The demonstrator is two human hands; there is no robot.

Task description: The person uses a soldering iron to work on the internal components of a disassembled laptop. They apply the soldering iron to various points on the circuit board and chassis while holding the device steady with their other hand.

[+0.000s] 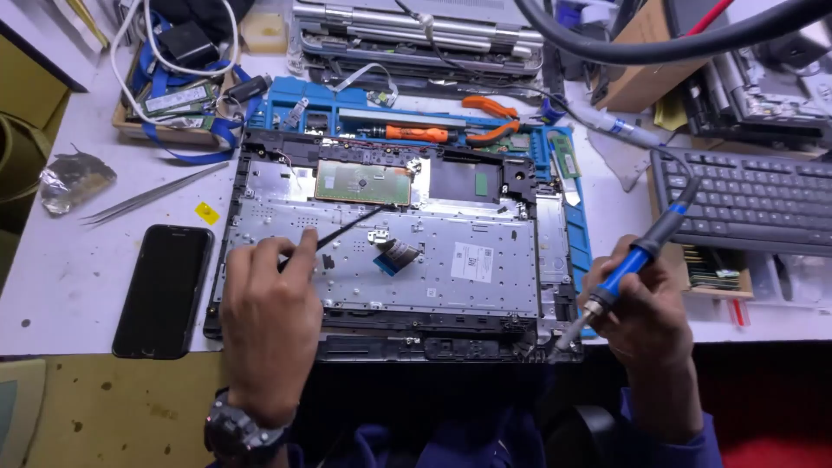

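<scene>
An opened laptop base [451,260] lies upside down on a blue repair mat [572,234], showing a silvery keyboard backplate and a green touchpad board [362,183]. My left hand [270,312] rests on the backplate's left part and pinches a thin black pry tool [347,227] whose tip points up toward the touchpad board. My right hand [646,316] sits at the base's front right corner and grips a blue-handled soldering iron [628,269]. The iron's metal tip points down at that corner.
A black phone [165,290] lies left of the base, tweezers [147,198] and a foil scrap above it. Orange screwdriver [416,133] and pliers [490,117] lie behind. A wooden tray of cables [178,87] is at back left, a dark keyboard [745,199] at right, another laptop chassis [416,39] at the back.
</scene>
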